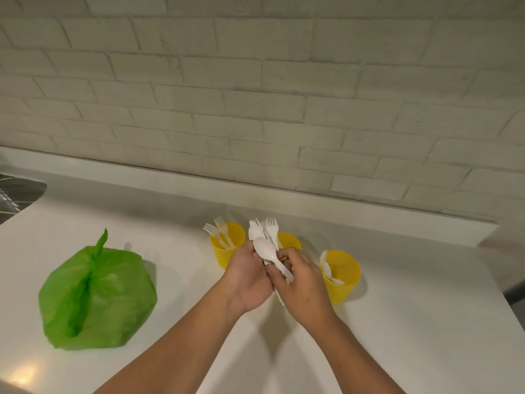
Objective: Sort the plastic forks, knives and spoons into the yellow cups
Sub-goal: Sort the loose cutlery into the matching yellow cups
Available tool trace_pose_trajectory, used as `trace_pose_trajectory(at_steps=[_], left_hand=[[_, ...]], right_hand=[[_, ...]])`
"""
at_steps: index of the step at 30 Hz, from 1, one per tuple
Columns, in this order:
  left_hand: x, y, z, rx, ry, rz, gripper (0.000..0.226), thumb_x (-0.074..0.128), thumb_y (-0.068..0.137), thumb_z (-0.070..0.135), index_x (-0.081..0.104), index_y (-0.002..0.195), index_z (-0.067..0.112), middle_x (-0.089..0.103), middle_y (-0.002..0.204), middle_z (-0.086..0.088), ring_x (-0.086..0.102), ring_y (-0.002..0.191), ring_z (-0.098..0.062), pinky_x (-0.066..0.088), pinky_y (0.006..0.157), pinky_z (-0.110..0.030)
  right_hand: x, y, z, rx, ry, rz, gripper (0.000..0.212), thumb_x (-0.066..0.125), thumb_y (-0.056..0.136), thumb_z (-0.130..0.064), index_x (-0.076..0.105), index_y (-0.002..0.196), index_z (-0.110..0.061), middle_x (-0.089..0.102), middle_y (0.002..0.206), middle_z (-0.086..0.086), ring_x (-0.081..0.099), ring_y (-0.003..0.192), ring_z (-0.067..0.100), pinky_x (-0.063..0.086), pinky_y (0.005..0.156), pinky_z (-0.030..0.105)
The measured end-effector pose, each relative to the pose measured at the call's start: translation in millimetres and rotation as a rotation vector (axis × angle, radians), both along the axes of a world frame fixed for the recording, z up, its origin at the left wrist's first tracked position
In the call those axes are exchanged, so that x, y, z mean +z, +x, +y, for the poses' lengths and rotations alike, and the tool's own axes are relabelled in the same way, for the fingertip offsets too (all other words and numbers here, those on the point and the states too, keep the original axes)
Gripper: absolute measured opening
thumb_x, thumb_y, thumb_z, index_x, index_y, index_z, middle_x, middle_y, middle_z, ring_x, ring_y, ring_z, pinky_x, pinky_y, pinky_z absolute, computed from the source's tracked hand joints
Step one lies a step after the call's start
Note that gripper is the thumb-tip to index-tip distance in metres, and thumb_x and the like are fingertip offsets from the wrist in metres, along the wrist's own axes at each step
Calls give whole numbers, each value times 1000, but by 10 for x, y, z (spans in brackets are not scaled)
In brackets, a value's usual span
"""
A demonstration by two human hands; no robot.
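Three yellow cups stand in a row on the white counter. The left cup [224,255] holds two white forks [218,233]. The middle cup [290,240] is mostly hidden behind my hands. The right cup [345,275] holds white spoons [326,267]. My left hand [250,277] grips a bundle of white plastic cutlery [264,228], with forks sticking up from it. My right hand [301,282] pinches the handle of a white spoon [265,248] that lies across the bundle.
A tied green plastic bag [96,294] lies on the counter [412,322] to the left. A sink edge [17,194] shows at the far left. A white brick wall [255,95] rises behind a low ledge. The counter ends at the right.
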State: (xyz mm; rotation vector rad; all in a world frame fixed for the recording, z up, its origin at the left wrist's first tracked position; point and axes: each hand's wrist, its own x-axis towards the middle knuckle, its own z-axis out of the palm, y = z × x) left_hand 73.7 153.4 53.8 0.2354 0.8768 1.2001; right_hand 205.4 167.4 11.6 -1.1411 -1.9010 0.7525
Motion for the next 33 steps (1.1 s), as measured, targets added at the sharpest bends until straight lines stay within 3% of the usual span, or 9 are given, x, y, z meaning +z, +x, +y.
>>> trace_pose_trajectory(at_steps=[5,10,15,18,23,25,27,30,33], left_hand=[[-58,-33,16,49,27,23,25,48,99,10,64,115,0,62,110,-19,64,98,-35,52,90,-43],[-44,-16,-9,45,130,54,40,45,100,-6,61,134,9,66,116,-18,67,101,-31,61,79,-39],[-26,14,-36,66,124,73,39,53,102,3,56,141,8,67,117,-16,66,103,-30,61,78,-36],[3,27,-31,90,82,23,35,55,104,19,61,135,2,74,109,-15,74,95,-27,61,80,-37],[-22,18,31,104,80,98,36,56,104,15,59,137,1,68,130,-23,68,119,-36,55,103,-47],[-50,10,63,88,83,161,35,57,104,15,61,136,1,68,129,-24,65,123,-39,50,109,-50],[-45,25,78,75,111,193,33,55,106,16,62,135,2,70,127,-23,66,121,-38,51,108,-49],[-40,76,62,88,159,192,31,52,107,19,64,132,4,72,124,-19,70,115,-33,55,99,-41],[-65,108,57,139,168,176,31,57,104,23,64,127,4,69,98,-12,69,87,-26,57,82,-36]], right_hand=[[-3,4,35,-3,54,7,17,65,95,-26,66,112,-24,61,110,-10,61,93,3,47,76,16],[28,18,109,56,-62,-21,34,69,89,-44,62,118,-27,55,112,-13,60,100,5,48,79,16],[33,-3,146,-13,-71,-8,10,65,96,-30,61,96,-21,57,96,-8,57,86,3,41,68,14],[66,-1,102,-46,-37,54,14,60,100,-20,56,89,-27,56,86,-11,56,83,1,39,67,10],[117,7,31,-48,-205,230,29,59,102,-16,54,81,-36,53,79,-12,54,71,0,39,65,12],[103,10,22,-44,-313,291,20,59,102,-21,60,84,-30,57,79,-6,55,70,2,41,66,15],[102,5,0,-38,-390,324,9,56,104,-24,64,99,-24,65,88,-1,63,78,7,46,70,21],[99,-41,-41,-35,-397,349,17,50,106,-22,61,120,-24,70,103,-6,67,94,2,50,78,16],[68,-56,-22,-101,-375,345,16,45,108,-24,58,117,-22,71,100,-5,69,92,4,52,80,23]])
